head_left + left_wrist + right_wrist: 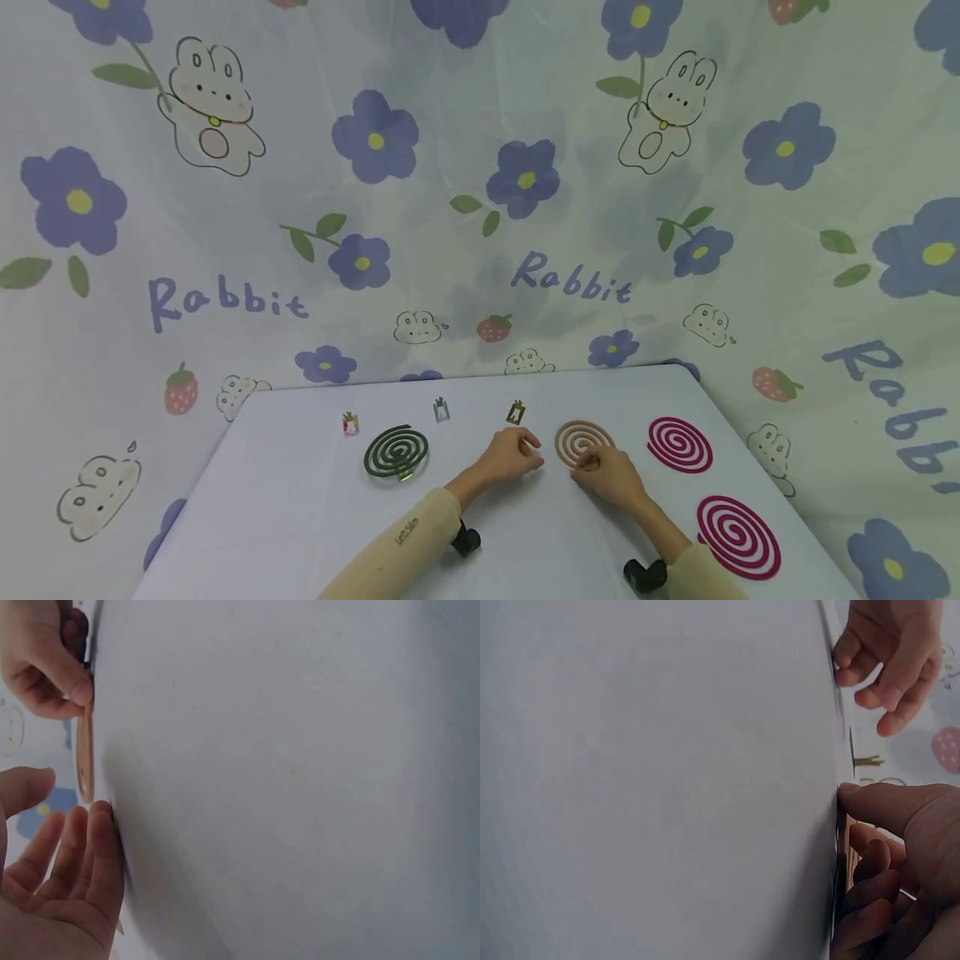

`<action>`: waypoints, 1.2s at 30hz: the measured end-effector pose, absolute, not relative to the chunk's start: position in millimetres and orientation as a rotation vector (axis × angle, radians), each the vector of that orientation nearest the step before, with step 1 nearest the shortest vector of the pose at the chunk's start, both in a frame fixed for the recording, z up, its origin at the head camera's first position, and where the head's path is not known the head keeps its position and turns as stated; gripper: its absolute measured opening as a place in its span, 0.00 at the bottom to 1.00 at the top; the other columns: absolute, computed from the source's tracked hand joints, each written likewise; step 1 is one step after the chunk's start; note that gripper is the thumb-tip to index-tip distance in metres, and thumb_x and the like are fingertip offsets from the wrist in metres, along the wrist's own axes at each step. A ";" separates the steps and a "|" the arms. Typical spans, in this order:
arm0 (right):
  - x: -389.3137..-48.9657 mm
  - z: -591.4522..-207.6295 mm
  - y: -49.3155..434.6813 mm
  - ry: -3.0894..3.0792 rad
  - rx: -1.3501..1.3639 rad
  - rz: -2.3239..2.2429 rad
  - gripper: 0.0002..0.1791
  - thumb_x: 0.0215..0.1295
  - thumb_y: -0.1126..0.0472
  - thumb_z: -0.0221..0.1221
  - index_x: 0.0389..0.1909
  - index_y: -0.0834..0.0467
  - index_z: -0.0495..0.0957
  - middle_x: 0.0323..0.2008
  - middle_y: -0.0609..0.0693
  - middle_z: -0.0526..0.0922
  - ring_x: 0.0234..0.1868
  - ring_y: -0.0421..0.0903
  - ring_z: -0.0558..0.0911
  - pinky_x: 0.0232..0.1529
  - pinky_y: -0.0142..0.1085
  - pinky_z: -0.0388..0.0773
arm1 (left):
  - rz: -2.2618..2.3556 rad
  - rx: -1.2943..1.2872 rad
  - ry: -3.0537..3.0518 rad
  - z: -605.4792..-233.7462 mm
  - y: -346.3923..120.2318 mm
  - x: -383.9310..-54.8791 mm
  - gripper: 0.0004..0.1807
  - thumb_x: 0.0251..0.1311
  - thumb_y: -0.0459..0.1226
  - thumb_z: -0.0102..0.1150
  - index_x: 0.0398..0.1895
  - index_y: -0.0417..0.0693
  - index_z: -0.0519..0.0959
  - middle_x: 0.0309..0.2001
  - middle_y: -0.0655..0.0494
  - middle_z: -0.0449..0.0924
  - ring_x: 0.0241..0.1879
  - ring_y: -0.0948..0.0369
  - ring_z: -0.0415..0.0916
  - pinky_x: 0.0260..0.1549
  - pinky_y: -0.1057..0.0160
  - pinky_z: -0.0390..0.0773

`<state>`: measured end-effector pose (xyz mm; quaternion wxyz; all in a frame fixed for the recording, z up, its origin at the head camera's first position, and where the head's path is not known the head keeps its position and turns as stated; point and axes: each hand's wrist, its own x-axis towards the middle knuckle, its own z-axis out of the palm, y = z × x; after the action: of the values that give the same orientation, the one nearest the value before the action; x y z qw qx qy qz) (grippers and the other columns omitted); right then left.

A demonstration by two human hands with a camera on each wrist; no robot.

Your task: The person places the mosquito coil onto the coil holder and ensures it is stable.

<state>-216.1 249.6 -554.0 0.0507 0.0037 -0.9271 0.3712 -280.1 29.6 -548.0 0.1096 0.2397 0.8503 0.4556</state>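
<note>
Pink, green and tan spirals share a white table (285,517) before a rabbit-print curtain (450,92). At the far right lies the upper pink coil (679,445), with the lower pink coil (738,536) nearer the person, beside the right forearm. On the left, the green coil (397,451) sits with a gold clip (406,476) showing at its near rim. Along the back of the table, from left to right, are a red-and-gold tag (350,424), a silver tag (441,410) and a gold tag (516,412), the last just beyond the left hand (512,452). Black devices (467,540) show at both wrists.

The tan coil (579,437) is at the right hand (611,477), which pinches its near rim and covers part of it in the head view; whether the coil touches the table cannot be told. To its left, the left hand is loosely spread, fingers gently bent and thumb apart, near the tan coil and between it and the green one. In the left wrist view, the tan coil appears edge-on beneath the right thumb.
</note>
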 end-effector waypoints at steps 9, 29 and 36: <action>-208.4 -554.1 238.3 -2.840 0.069 1.147 0.10 0.48 0.60 0.74 0.28 0.55 0.82 0.22 0.40 0.81 0.24 0.36 0.78 0.26 0.33 0.74 | 1.316 0.713 2.499 -548.3 27.6 -285.0 0.11 0.55 0.35 0.69 0.40 0.42 0.82 0.23 0.62 0.77 0.20 0.67 0.73 0.22 0.68 0.74; -204.4 -539.2 246.4 -2.849 0.070 1.112 0.16 0.49 0.58 0.75 0.35 0.58 0.82 0.19 0.42 0.73 0.20 0.39 0.71 0.21 0.32 0.68 | 1.235 0.751 2.547 -551.6 31.5 -289.3 0.13 0.49 0.34 0.73 0.39 0.43 0.83 0.22 0.63 0.77 0.20 0.68 0.72 0.23 0.68 0.73; -210.6 -535.9 276.2 -2.937 0.061 1.063 0.32 0.42 0.57 0.78 0.50 0.62 0.78 0.32 0.50 0.77 0.32 0.44 0.74 0.31 0.37 0.73 | 1.159 0.726 2.564 -554.2 32.7 -289.1 0.21 0.44 0.38 0.77 0.43 0.47 0.83 0.22 0.66 0.77 0.22 0.68 0.72 0.28 0.67 0.72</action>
<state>-210.6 276.2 -535.9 0.0086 0.0194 -0.9401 0.3403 -289.1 32.7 -554.2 0.1178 0.2482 0.8762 0.3960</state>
